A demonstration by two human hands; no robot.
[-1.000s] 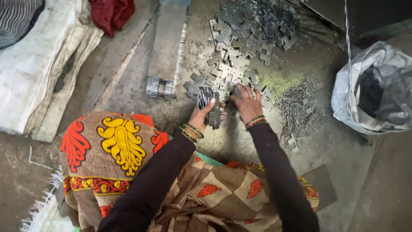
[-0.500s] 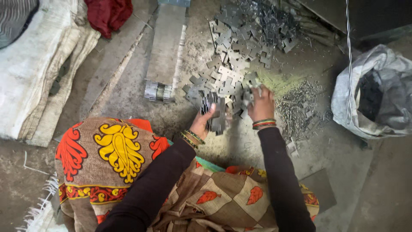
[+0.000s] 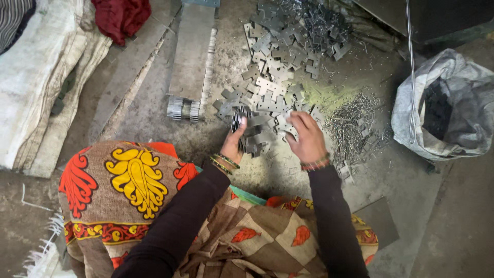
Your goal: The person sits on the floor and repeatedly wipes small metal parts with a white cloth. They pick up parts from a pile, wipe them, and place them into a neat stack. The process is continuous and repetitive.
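Dull grey metal plates, rough concrete floor, woven plastic sack

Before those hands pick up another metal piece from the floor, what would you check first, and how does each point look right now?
1. Stack of flat metal pieces secure in the left hand: ok, thumb and fingers close around it, though the pieces fan out a little.
2. Right hand free to take a piece: cannot tell, its fingertips are down among the pieces.
3. Loose pieces within reach: ok, the pile of metal pieces lies right in front of both hands.
4. Sharp scrap nearby: not ok, thin metal offcuts lie close beside the right hand.
5. Hand protection: not ok, both hands are bare.
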